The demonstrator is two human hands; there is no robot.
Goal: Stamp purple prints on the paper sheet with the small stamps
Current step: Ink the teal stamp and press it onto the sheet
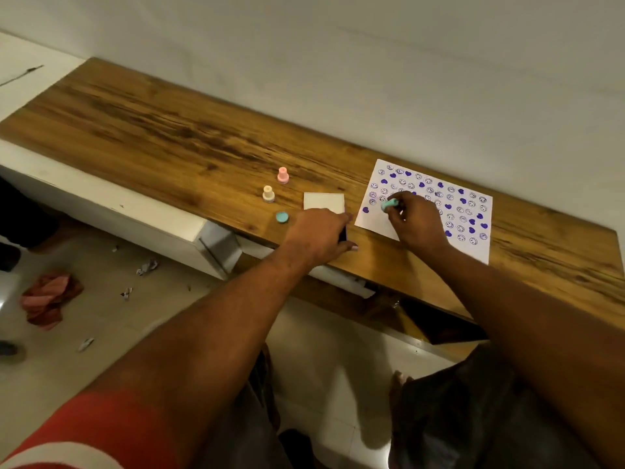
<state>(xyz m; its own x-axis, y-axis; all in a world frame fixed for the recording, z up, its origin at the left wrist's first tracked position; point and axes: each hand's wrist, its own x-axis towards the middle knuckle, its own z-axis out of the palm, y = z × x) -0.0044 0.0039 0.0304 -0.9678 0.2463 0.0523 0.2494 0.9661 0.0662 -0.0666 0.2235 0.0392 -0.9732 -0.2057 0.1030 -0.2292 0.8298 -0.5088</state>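
A white paper sheet (473, 245) lies on the wooden shelf top, covered with purple smiley and heart prints. My right hand (417, 221) rests on the sheet's left part, shut on a small teal stamp (388, 204) tilted over the paper. My left hand (319, 235) lies over a dark ink pad (343, 234) at the shelf's front edge, most of the pad hidden under it; its white open lid (323, 201) shows behind my fingers. A pink stamp (283, 175) and a cream stamp (268, 193) stand upright to the left. A teal cap (282, 217) lies nearby.
The wooden shelf top (169, 137) runs along a white wall. Below it, the tiled floor holds a red cloth (47, 299) and several paper scraps (147, 267). An open drawer (220, 245) juts out under the shelf's front edge.
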